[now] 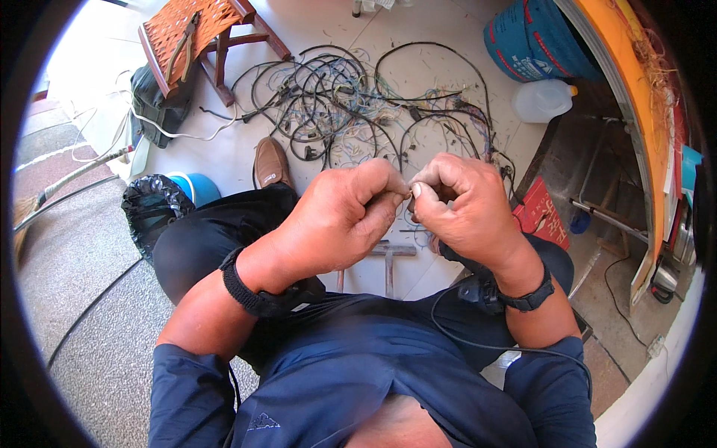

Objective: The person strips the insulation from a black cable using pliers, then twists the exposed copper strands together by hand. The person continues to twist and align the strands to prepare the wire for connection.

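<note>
My left hand [358, 210] and my right hand [462, 199] meet at the fingertips in front of my lap. Thumb and forefinger of each are pinched on a tiny thin piece, which looks like a bit of wire [410, 194]; the fingers hide most of it. Beyond my hands, a tangle of black cables [336, 101] and thin coloured wires lies on the white tiled floor, with small scraps around it. Below my hands, between my legs, a hammer [390, 252] rests on the floor.
Pliers [187, 47] lie on a woven stool [215, 14] at the upper left. A bin with a black bag [151, 196] and a blue bucket [199, 187] stand by my left knee. At the right are a plastic jug [540, 101], a large blue bucket [532, 42] and a red printed box [543, 215].
</note>
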{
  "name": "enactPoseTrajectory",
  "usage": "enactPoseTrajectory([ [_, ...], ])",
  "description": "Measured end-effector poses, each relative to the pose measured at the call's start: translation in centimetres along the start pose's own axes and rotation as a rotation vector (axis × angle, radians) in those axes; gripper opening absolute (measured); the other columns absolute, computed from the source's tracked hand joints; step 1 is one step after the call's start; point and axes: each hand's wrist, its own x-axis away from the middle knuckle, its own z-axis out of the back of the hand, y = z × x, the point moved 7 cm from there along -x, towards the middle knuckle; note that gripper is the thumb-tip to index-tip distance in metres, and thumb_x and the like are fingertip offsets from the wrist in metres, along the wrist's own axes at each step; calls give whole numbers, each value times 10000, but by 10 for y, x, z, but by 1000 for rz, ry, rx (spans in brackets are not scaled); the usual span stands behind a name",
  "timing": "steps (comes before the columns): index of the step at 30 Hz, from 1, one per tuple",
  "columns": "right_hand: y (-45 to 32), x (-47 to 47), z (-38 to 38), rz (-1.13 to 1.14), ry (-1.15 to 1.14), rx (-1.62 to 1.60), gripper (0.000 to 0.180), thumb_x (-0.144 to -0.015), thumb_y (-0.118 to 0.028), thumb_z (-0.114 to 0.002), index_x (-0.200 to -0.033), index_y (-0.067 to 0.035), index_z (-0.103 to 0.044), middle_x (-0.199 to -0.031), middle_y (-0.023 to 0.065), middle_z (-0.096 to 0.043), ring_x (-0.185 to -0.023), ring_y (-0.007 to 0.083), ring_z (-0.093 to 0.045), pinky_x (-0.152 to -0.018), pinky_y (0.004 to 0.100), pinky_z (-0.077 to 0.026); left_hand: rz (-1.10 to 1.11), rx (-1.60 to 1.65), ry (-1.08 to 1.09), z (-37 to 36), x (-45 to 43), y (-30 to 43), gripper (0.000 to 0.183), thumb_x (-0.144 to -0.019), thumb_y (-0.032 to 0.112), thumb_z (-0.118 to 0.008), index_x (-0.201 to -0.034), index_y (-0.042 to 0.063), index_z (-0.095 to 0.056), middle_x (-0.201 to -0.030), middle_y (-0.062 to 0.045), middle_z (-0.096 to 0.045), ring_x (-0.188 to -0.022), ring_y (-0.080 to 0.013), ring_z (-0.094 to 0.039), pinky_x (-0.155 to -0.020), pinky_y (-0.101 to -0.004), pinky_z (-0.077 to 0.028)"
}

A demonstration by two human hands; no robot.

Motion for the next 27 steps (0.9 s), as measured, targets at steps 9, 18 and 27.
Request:
enactPoseTrajectory([
  [9, -17, -2, 7, 222, 9, 134, 103, -763, -71, -707, -863, -51, -699, -729, 118, -648, -635, 276, -651, -572, 361, -518, 8, -34, -3, 1, -2, -4, 31, -919, 13, -622, -950, 14, -623, -770, -102, -587, -666, -191, -553, -646, -319, -485],
  [18, -22, 1, 0, 351, -20, 374, 139, -723, -95, -720, -807, -74, -611, -725, 95, -609, -646, 317, -629, -558, 412, -508, -8, -123, -19, -3, -3, -2, 35, -904, 9, -626, -928, 18, -601, -738, -141, -580, -647, -288, -579, -621, -370, -478],
  [27, -15, 0, 1, 249, 52, 241, 142, -733, -81, -703, -785, -73, -572, -685, 105, -577, -617, 307, -603, -547, 411, -485, -70, -52, -22, -1, -4, 7, 32, -923, 12, -620, -952, 16, -609, -736, -129, -579, -642, -265, -558, -624, -352, -478],
])
